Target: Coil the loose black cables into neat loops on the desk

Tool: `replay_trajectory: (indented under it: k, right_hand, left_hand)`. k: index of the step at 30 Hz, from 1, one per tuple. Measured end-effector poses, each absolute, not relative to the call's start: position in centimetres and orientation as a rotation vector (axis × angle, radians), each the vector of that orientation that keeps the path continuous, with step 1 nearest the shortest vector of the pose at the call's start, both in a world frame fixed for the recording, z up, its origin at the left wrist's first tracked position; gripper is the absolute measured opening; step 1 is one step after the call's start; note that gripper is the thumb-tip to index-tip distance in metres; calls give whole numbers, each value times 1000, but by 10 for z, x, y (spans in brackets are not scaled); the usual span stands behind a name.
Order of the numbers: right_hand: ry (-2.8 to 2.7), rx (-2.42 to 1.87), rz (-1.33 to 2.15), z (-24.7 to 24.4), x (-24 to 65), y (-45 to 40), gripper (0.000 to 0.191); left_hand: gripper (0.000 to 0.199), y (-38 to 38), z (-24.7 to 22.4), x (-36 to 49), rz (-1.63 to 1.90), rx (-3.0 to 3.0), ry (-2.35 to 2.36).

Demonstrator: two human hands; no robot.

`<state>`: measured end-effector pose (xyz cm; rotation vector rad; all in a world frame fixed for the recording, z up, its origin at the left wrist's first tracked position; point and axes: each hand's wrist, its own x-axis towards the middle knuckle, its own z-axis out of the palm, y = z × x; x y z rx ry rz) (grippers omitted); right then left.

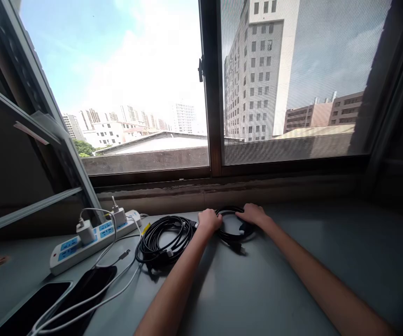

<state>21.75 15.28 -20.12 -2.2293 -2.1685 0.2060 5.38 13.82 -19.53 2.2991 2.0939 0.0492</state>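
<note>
A small coil of black cable [226, 237] lies on the grey surface near the window, its plug ends [237, 248] toward me. My left hand [209, 220] is closed on the coil's left side, fingers curled and partly hidden. On the opposite side, my right hand [253, 214] grips the upper right of the same coil, thumb pointing inward. A larger coil of black cable [146, 242] rests just left of my left forearm, with light-coloured connector tips showing.
A white power strip [98, 240] with blue sockets holds two white chargers [86, 232]. White cords [117, 290] run from there past dark phone-like devices [37, 305] at the lower left. A metal frame [58, 126] stands at left. The window [215, 158] borders the back.
</note>
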Motion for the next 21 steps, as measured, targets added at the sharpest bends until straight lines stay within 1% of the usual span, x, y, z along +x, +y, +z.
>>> replay_trajectory:
  k: [10,21]
  right_hand:
    - [-2179,-2260,176,-203,218,153,31]
    - [-2192,-2314,164,-206,220,158,31]
  left_hand:
    - [32,138,-196,55,60,2297,2089]
    - [45,143,-196,56,99,2285,2065]
